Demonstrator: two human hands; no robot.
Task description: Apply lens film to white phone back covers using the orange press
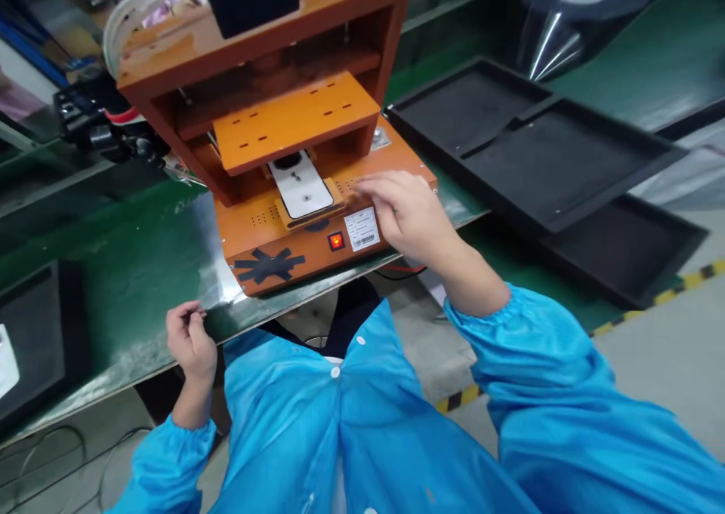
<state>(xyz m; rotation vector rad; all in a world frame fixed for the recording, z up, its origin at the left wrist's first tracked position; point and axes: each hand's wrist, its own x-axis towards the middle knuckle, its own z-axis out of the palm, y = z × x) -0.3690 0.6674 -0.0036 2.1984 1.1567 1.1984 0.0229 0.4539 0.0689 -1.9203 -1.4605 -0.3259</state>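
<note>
An orange press-like machine (238, 246) stands on the green-topped bench. On its base, a white phone-shaped panel (303, 189) lies in a yellowish holder (317, 215), its far end under a raised orange plate (297, 121). My right hand (416, 216) hovers over the base's right side, fingers stretched forward beside the panel and apart from it. Nothing shows in that hand. At the bench's front edge, left of the machine, my left hand (192, 340) is loosely closed, thumb against the curled fingers, with no object visible in it.
Black trays (583, 159) overlap at the right. Another black tray (39, 333), bearing a white piece (7, 363), lies at the left. A lit red switch (336, 241) and a white label (362, 229) are on the machine's front. A film roll (583, 23) stands behind.
</note>
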